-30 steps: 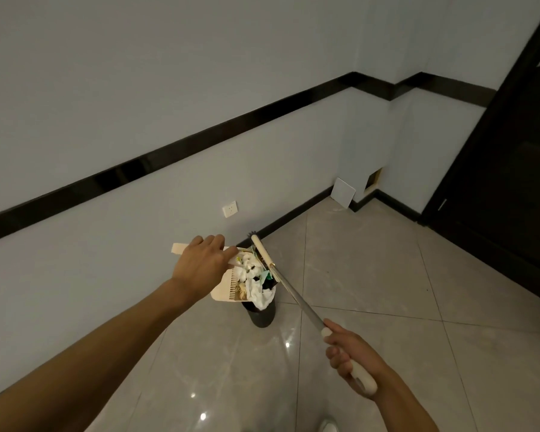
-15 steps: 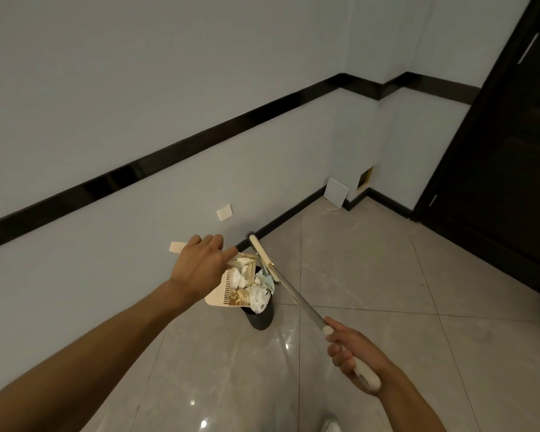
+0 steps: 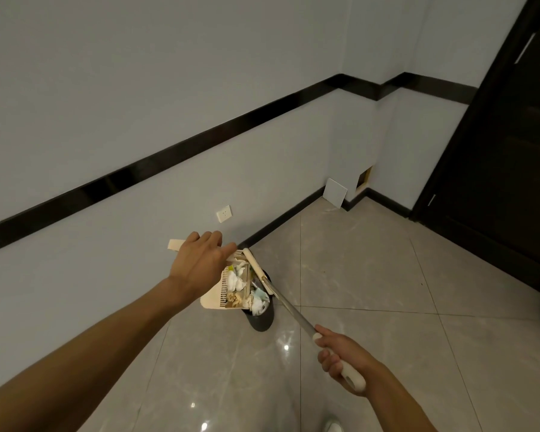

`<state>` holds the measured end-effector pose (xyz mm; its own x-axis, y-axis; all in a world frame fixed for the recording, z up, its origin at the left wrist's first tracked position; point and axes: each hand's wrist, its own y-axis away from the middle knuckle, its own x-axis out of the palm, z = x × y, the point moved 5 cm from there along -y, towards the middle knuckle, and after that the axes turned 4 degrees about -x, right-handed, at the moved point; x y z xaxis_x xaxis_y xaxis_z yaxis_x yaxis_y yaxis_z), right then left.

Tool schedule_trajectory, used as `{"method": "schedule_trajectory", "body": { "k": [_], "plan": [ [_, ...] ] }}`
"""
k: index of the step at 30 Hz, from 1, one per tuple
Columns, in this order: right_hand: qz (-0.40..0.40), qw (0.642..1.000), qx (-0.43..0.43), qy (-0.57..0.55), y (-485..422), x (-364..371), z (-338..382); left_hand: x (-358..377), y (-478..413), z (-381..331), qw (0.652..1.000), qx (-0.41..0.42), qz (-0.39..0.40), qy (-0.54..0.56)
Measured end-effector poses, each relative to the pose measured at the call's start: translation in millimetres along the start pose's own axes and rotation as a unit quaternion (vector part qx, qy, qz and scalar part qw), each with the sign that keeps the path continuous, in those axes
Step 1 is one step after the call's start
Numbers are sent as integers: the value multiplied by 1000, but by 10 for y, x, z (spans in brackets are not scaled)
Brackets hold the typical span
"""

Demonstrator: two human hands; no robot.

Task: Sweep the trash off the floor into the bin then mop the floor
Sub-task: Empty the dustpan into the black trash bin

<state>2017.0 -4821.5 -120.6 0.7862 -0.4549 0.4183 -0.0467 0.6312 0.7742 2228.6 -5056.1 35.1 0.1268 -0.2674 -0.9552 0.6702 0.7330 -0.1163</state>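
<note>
My left hand (image 3: 198, 266) grips the handle of a cream dustpan (image 3: 214, 299), which is tilted over a small dark bin (image 3: 262, 321) on the floor near the wall. Crumpled white tissues and other trash (image 3: 236, 280) lie in the pan, and some trash (image 3: 259, 302) is at the bin's mouth. My right hand (image 3: 340, 358) holds the white grip of a broom (image 3: 289, 308) with a metal shaft. The broom's cream head (image 3: 253, 265) rests against the pan's far edge above the bin.
Glossy grey floor tiles (image 3: 371, 275) stretch to the right. A white wall with a black stripe and a socket (image 3: 224, 213) stands behind the bin. A white panel (image 3: 335, 192) leans in the corner. A dark door (image 3: 508, 169) is at right.
The dustpan has tilted more steeply over the bin, and trash has slid from it toward the bin's mouth. The broom head stays at the pan's edge.
</note>
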Motion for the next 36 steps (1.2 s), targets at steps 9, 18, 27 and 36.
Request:
{"method": "schedule_trajectory", "body": {
  "k": [9,18,27,36],
  "plan": [
    [3,999,-44,-27,100,45,171,0,-26,-22,1000,11,6,-5],
    [5,999,-42,-21,108,32,193,-88,-85,-104,1000,22,-11,-2],
    [12,998,-7,-63,-65,59,-170,-88,-52,-178,1000,18,-3,-3],
    [-4,996,-20,-88,-50,32,11,-153,-122,-253,1000,21,-5,-6]
  ]
}}
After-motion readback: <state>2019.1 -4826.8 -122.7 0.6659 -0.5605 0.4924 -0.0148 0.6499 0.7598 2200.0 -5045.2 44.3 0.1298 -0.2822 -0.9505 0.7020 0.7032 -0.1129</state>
